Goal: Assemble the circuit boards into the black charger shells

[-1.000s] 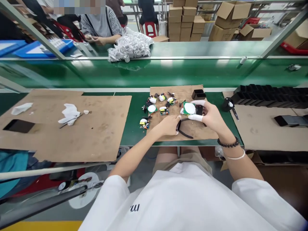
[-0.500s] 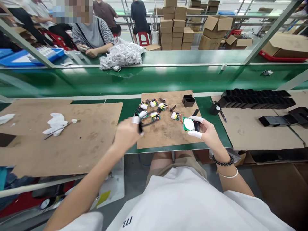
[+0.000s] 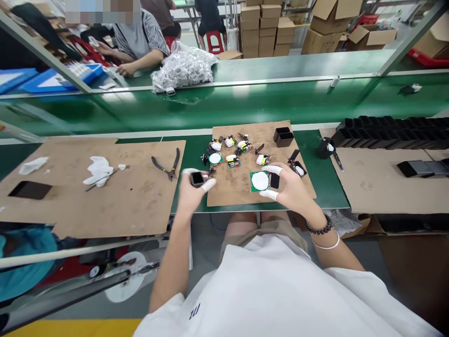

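Observation:
My left hand (image 3: 192, 191), with white finger cots on, is closed around a small black housing (image 3: 197, 179) above the near left edge of the middle cardboard. My right hand (image 3: 286, 187), also in finger cots, grips a green circuit board (image 3: 260, 181) by its edges. A large white disc covers much of the board, and a black rectangular part (image 3: 274, 180) sits beside it within the fingers. Several small circuit assemblies (image 3: 233, 161) lie on the cardboard (image 3: 235, 189) beyond my hands. Black-handled pliers (image 3: 170, 169) rest spread on the left cardboard.
Two black cases (image 3: 283, 136) stand at the back of the cardboard. Rows of black cases (image 3: 389, 135) fill the right bench, near a black-and-silver tool (image 3: 338, 161). White cloth (image 3: 98, 171) lies left. Across the green conveyor (image 3: 245, 105), a person sits by a bag of white parts (image 3: 185, 68).
The pliers, seen blurred in my left hand before, now lie on the left cardboard. That hand now shows a black housing. My right hand has brought the board slightly left.

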Motion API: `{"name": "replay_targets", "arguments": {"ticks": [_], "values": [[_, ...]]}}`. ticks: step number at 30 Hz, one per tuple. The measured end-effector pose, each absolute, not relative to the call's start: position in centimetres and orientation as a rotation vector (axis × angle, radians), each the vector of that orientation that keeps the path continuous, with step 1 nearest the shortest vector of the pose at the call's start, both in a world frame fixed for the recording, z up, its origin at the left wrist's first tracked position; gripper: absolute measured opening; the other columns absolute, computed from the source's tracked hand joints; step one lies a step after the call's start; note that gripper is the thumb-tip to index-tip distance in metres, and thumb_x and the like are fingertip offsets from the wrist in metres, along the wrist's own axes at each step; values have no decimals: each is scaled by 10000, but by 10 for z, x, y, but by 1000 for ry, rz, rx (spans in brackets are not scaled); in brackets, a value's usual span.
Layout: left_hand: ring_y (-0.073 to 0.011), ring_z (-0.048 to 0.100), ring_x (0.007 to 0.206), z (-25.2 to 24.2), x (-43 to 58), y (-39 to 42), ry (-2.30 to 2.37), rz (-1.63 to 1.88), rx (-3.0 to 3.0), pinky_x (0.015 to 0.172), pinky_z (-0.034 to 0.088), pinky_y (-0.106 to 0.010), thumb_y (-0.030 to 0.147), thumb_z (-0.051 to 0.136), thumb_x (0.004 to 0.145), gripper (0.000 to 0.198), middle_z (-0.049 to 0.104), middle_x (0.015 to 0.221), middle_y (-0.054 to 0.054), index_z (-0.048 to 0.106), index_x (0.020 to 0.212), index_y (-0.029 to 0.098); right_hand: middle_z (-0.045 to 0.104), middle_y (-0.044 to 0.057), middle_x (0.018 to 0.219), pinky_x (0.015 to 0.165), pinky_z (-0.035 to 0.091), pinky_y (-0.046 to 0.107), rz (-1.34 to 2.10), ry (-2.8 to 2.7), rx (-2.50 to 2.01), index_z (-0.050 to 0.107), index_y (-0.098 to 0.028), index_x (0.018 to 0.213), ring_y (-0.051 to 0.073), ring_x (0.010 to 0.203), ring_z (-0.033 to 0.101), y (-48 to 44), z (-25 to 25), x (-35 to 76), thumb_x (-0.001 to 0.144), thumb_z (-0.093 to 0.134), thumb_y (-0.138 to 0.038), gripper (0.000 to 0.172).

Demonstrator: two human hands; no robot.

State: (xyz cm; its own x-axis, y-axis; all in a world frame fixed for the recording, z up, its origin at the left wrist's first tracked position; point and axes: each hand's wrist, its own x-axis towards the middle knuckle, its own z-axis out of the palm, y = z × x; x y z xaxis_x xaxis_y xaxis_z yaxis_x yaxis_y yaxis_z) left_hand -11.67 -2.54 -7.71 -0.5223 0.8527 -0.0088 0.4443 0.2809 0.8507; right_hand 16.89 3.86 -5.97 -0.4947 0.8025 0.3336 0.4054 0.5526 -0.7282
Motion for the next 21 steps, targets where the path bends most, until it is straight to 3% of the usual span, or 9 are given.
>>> {"name": "replay_targets", "arguments": {"ticks": [1, 2, 5, 9, 11, 14, 16, 18, 21], "values": [[-212, 728, 904, -79, -96, -28, 1860, 1195, 1075, 761, 591, -333, 371, 811, 694, 407, 725, 978, -22, 542, 971, 246, 675, 138, 1361, 1097, 545, 537, 746, -2176, -937, 666, -230, 1275, 338, 1281, 656, 37, -58, 168, 787, 854, -261, 523], [-221, 720, 921, -81, -75, -31, 1435, 1310, 749, 777, 583, -325, 257, 889, 563, 480, 736, 986, -26, 594, 941, 229, 669, 137, 1364, 1091, 550, 536, 736, -2236, -899, 658, -235, 1283, 334, 1280, 655, 36, -56, 167, 803, 830, -239, 510], [-188, 693, 794, -84, -29, -34, 1139, 1328, 505, 701, 578, -294, 187, 906, 420, 548, 728, 860, 8, 661, 910, 205, 662, 128, 1337, 1052, 572, 520, 688, -2336, -777, 619, -254, 1322, 318, 1246, 661, 30, -51, 167, 828, 766, -181, 521], [-202, 707, 767, -90, -8, -30, 1009, 1327, 301, 703, 609, -339, 180, 800, 513, 381, 738, 819, -9, 669, 870, 195, 622, 125, 1292, 1003, 574, 526, 345, -1994, -770, 582, -281, 1367, 322, 1211, 633, 5, -62, 168, 819, 810, -247, 595], [-209, 715, 758, -92, -5, -28, 957, 1320, 215, 705, 618, -354, 159, 748, 564, 291, 739, 795, -21, 665, 841, 193, 627, 86, 1135, 878, 599, 463, 237, -1738, -746, 610, -282, 1298, 274, 1034, 653, -15, -79, 168, 819, 812, -235, 523], [-201, 713, 732, -93, -2, -26, 898, 1289, 130, 674, 618, -340, 133, 706, 583, 229, 745, 785, -28, 661, 800, 190, 652, 43, 1004, 741, 594, 390, 453, -1658, -867, 625, -277, 1244, 202, 795, 632, -34, -109, 168, 858, 784, -248, 418], [-193, 700, 695, -91, 2, -26, 873, 1245, 99, 635, 612, -326, 124, 703, 566, 217, 746, 769, -28, 663, 771, 183, 707, 83, 1140, 835, 612, 430, 739, -1667, -985, 589, -269, 1365, 224, 883, 685, -34, -122, 168, 871, 791, -337, 539], [-191, 688, 673, -89, 6, -26, 855, 1197, 85, 618, 608, -323, 108, 715, 542, 219, 738, 744, -25, 659, 742, 176, 705, 118, 1307, 1012, 580, 490, 969, -1610, -993, 569, -262, 1436, 275, 1100, 707, -26, -125, 168, 840, 826, -414, 667], [-204, 689, 718, -85, 11, -29, 828, 1170, 74, 654, 610, -337, 86, 763, 512, 293, 733, 768, -28, 665, 774, 172, 737, 101, 1306, 1098, 549, 491, 1165, -1491, -888, 681, -255, 1292, 303, 1215, 699, -8, -117, 172, 749, 904, -428, 612]]}}
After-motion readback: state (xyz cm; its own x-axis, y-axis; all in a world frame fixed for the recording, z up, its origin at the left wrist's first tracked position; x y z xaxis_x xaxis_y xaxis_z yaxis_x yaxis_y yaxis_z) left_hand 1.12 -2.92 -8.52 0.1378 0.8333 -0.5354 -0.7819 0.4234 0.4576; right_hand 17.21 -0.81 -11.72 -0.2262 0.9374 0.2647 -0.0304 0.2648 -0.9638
